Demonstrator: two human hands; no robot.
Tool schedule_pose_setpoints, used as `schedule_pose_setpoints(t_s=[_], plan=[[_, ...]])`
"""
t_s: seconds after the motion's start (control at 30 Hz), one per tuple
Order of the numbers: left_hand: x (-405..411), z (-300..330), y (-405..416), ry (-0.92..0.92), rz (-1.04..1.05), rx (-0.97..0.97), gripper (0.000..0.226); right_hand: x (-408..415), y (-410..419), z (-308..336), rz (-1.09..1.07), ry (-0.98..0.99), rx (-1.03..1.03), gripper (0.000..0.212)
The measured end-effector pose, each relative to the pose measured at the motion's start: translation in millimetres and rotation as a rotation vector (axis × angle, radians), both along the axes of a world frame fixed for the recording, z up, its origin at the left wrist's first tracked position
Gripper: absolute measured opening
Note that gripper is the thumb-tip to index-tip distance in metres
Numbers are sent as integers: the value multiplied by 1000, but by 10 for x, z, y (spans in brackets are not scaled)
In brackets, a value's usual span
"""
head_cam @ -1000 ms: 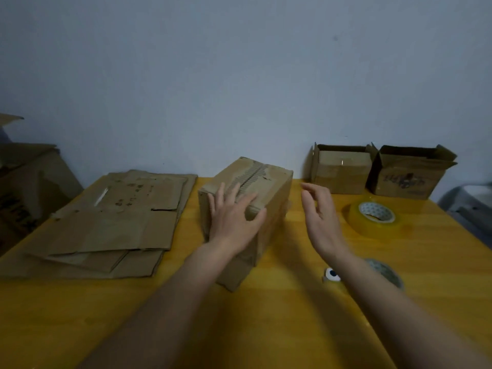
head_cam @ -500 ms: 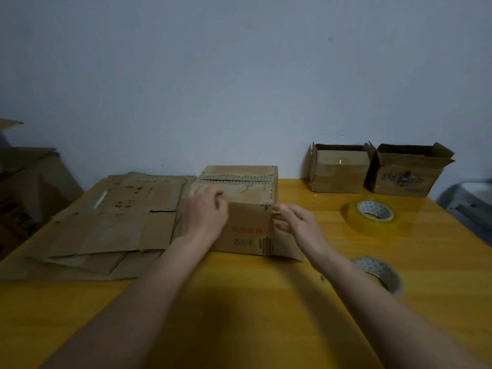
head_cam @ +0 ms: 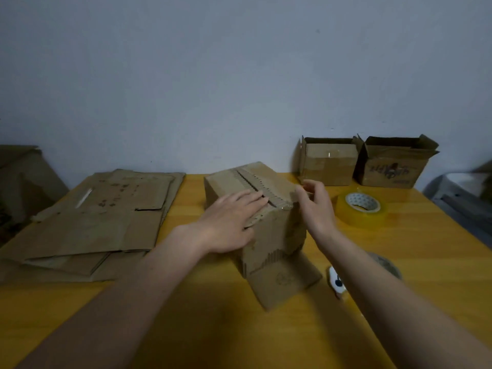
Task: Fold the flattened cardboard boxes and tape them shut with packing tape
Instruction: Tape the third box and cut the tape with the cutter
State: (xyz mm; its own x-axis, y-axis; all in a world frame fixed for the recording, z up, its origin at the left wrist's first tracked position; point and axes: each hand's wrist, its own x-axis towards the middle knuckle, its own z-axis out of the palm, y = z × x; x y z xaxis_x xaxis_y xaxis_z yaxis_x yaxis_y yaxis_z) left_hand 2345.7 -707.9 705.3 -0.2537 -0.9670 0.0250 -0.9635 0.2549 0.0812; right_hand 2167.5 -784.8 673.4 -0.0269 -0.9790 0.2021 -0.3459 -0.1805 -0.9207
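Box: I see the folded cardboard box [head_cam: 269, 222] standing mid-table on the yellow table [head_cam: 239, 328], turned askew, one lower flap splayed out toward me.
Left hand: my left hand [head_cam: 229, 225] lies flat on the top flaps, fingers straight and close together, pressing the seam down.
Right hand: my right hand [head_cam: 316, 206] is at the box's right top edge, fingers curled; whether they pinch the flap or tape there I cannot tell.
Handling: I judge it light, hollow, stiff at edges, flaps springy; corners give the best hold.
Tape: the yellowish tape roll [head_cam: 362, 209] sits just right.
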Motion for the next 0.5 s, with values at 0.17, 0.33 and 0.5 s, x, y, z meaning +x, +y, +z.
schedule_pose_setpoints(t_s=[0.17, 0.33, 0.5], plan=[[100, -88, 40, -85, 112, -197, 75, 116, 77, -123, 107, 110, -66, 35], [-318, -349, 112, -16, 249, -371, 72, 7, 146, -75, 228, 140, -130, 32], [-473, -601, -9, -63, 192, -448, 78, -298, 207, -41, 235, 173, -54, 24]])
